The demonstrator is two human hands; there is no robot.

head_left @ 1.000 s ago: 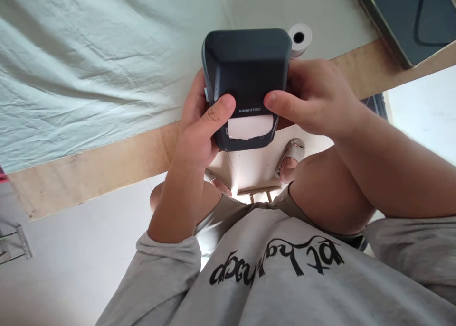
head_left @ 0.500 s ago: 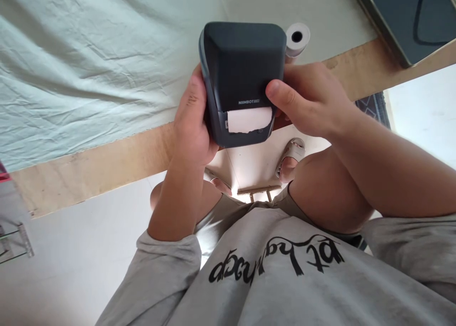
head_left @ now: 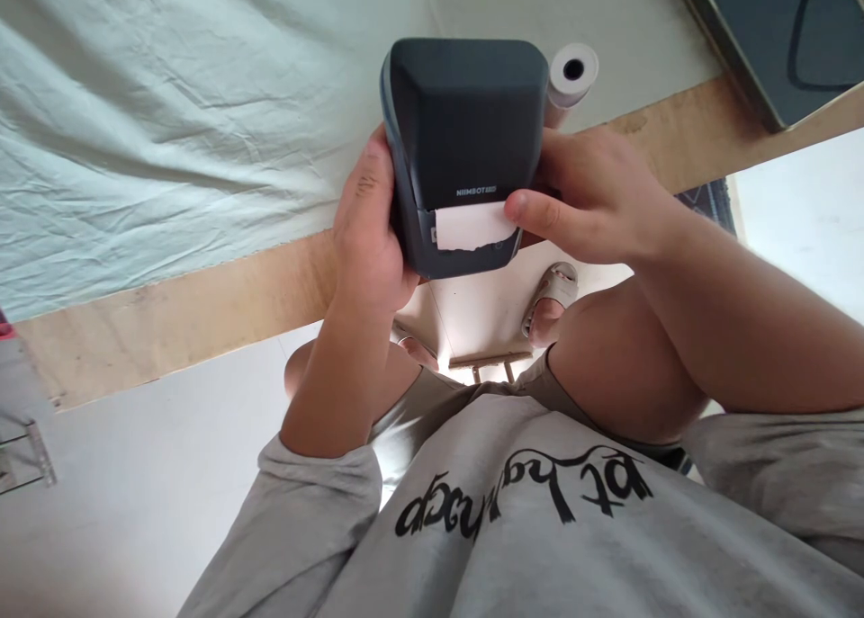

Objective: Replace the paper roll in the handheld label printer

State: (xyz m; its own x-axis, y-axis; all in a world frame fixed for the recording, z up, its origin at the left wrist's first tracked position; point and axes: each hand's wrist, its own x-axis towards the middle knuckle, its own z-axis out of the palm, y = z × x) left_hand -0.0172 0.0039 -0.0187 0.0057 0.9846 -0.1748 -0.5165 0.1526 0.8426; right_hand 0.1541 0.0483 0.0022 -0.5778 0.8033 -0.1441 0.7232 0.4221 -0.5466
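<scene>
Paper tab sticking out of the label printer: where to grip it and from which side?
Grip the paper tab at its free, ragged lower edge, coming from the right, where the right hand already has its thumb beside it. The left hand clasps the printer on its left side, blocking that approach.

The label printer (head_left: 465, 123) sits between the left hand (head_left: 368, 231) and right hand (head_left: 594, 195) — above the table edge (head_left: 202, 303). A paper roll (head_left: 571, 74) lies behind it, to the right — on the cloth (head_left: 168, 105).

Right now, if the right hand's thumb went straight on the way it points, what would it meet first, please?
Probably the white paper strip sticking out of the dark printer; the right hand thumb tip already lies at its edge.
</scene>
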